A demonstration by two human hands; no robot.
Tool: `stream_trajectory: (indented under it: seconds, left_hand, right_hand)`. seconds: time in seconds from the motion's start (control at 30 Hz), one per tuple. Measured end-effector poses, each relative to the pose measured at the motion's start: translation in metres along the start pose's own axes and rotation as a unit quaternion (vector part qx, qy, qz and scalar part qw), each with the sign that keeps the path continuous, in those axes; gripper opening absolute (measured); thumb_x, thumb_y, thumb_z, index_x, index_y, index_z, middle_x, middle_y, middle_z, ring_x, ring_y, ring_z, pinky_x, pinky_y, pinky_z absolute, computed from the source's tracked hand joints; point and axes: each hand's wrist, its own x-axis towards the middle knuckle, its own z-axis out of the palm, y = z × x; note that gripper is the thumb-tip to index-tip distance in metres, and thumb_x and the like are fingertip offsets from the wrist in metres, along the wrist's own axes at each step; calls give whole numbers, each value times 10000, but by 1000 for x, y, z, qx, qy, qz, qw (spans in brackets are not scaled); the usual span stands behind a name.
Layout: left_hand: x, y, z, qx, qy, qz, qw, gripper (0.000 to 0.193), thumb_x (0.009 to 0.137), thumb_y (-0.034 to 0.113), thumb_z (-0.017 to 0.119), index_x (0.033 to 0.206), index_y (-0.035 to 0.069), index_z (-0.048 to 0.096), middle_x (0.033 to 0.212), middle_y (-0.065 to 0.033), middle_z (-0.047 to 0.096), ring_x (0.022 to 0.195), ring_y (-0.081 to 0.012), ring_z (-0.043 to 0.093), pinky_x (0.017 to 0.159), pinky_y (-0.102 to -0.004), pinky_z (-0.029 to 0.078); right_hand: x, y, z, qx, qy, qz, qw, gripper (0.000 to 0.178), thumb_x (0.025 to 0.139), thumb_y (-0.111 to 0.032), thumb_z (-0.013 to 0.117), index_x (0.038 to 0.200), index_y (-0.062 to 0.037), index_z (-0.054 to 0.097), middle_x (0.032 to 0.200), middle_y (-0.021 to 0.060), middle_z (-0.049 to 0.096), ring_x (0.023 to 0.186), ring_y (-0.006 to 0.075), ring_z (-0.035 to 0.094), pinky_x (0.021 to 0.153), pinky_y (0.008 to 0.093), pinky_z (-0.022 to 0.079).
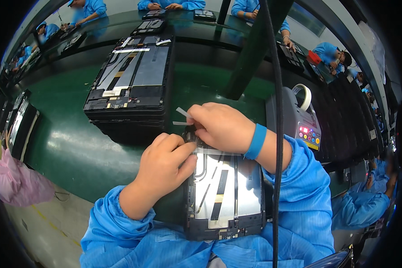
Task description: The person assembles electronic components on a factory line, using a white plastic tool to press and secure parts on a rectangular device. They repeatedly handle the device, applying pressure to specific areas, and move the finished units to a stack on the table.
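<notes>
An opened tablet (pixel 250 187) lies in front of me, its silvery inside, black strips and dark frame showing. My right hand (pixel 221 127), with a blue band at its wrist, is closed over the far end of the tablet. Two short whitish tape strips (pixel 182 112) stick out from its fingers to the left. My left hand (pixel 163 163) is bent at the tablet's far left corner, thumb and forefinger pinched close to the right fingertips. What the left fingers hold is too small to tell. A pale strip (pixel 219 152) runs across the tablet below my right hand.
A tall stack of similar opened tablets (pixel 143 67) stands to the left on the green table (pixel 67 147). At the right are a grey tape dispenser (pixel 295 116) with a tape roll, and stacked black trays (pixel 344 116). A dark post and hanging cable (pixel 278 89) cross the view. Co-workers sit beyond.
</notes>
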Motion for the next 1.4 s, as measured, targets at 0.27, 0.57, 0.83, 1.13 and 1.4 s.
stream_trajectory:
  seconds: [0.27, 0.57, 0.83, 1.13, 1.4]
  left_hand:
    - [-1, -2, 2, -10, 2, -4, 1000, 212, 684, 71, 681, 891, 26, 666, 794, -87, 570, 725, -271, 541, 654, -372, 450]
    - [-3, -5, 7, -46, 14, -18, 999, 267, 691, 97, 669, 947, 22, 650, 836, -115, 562, 763, -303, 541, 711, -381, 453]
    - [-1, -12, 7, -91, -50, -36, 994, 301, 728, 83, 610, 1020, 19, 636, 893, -125, 525, 840, -290, 523, 754, -371, 439]
    - [-2, -18, 12, -138, -48, -42, 988, 291, 758, 112, 611, 1040, 45, 637, 877, -109, 509, 848, -281, 516, 761, -376, 440]
    - [-2, -18, 10, -134, -45, -42, 989, 272, 749, 122, 626, 1003, 25, 643, 837, -102, 492, 797, -266, 504, 718, -364, 433]
  right_hand:
    - [-4, 9, -1, 61, -35, 35, 997, 198, 798, -47, 620, 967, -24, 517, 852, 175, 627, 836, 359, 613, 728, 416, 485]
    - [-8, 0, 1, 37, -12, 120, 992, 244, 786, -64, 619, 986, -7, 492, 769, 146, 633, 745, 332, 634, 666, 392, 496]
    - [-10, -10, 0, 38, 19, 237, 971, 232, 758, -64, 661, 946, -13, 535, 718, 123, 605, 669, 292, 617, 629, 363, 486]
    - [-6, 3, -10, -64, -24, -86, 994, 85, 772, -75, 683, 838, -91, 631, 878, 71, 558, 898, 288, 535, 778, 384, 441]
    - [-18, 9, -4, 25, 66, 41, 997, 205, 695, -179, 781, 840, -84, 670, 856, 48, 577, 881, 243, 528, 822, 349, 412]
